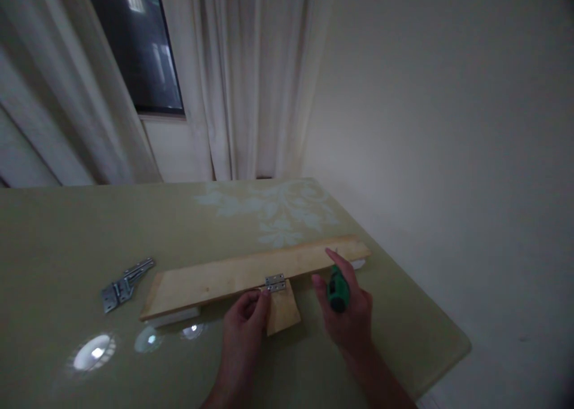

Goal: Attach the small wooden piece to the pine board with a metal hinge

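Plank (pixel 215 280): lies lengthwise on the bench (pixel 67 229).
Hinge (pixel 275 283): on the plank's near edge, at mid-length.
Block (pixel 283 313): joins the plank at the hinge, on the near side.
Left hand (pixel 244 325): fingertips on the block beside the hinge; whether the grip is closed cannot be told.
Right hand (pixel 350 319): grip closed around the green screwdriver (pixel 337 290), near the plank's right end.
Spare hinges (pixel 125 284): left of the plank.

Home, I'd say dining or living room. White curtains (pixel 233 80) beside a dark window (pixel 134 38), plain cream wall (pixel 448 128), glossy olive table (pixel 67 229) with a floral print (pixel 273 211). My wooden plank (pixel 215 280) is propped on that tabletop, household furniture as workbench.
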`<state>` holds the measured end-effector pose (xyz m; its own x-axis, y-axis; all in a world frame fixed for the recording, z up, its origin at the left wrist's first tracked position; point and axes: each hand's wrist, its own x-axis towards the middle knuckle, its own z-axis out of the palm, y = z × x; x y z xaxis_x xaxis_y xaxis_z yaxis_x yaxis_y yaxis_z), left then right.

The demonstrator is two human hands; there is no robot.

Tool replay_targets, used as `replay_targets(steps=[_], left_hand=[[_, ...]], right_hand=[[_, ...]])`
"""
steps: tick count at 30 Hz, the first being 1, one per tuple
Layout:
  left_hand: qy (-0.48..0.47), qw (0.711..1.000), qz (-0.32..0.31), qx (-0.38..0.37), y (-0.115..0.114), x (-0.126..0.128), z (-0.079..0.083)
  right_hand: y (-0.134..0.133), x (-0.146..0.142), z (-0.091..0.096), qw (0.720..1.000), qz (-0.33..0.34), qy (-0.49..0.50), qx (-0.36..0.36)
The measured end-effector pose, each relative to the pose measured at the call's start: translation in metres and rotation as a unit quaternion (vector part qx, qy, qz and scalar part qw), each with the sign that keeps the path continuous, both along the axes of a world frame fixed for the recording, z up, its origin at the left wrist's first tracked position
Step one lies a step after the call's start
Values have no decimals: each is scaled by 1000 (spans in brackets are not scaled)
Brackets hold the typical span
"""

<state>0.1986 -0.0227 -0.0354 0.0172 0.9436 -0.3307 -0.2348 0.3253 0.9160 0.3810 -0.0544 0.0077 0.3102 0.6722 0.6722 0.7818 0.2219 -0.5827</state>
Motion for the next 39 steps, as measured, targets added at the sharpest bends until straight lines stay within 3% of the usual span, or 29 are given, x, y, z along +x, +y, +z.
replay_targets(steps=[3, 6, 10, 16, 29, 39], left_hand=[[4, 1000, -2, 16, -1, 0, -2], [3, 1000, 0, 21, -2, 0, -3], [-4, 1000, 9, 19, -2, 2, -5], [-14, 1000, 17, 5, 0, 3, -8], [-14, 1000, 21, -6, -4, 3, 1], [-35, 999, 7, -8, -3, 2, -3]], right_hand=[[4, 11, 46, 996, 40, -72, 34], [17, 6, 90, 990, 138, -30, 6], [36, -9, 119, 983, 175, -16, -46], [48, -16, 115, 963, 246, -83, -76], [51, -17, 109, 953, 274, -79, -106], [48, -12, 114, 960, 258, -94, -59]])
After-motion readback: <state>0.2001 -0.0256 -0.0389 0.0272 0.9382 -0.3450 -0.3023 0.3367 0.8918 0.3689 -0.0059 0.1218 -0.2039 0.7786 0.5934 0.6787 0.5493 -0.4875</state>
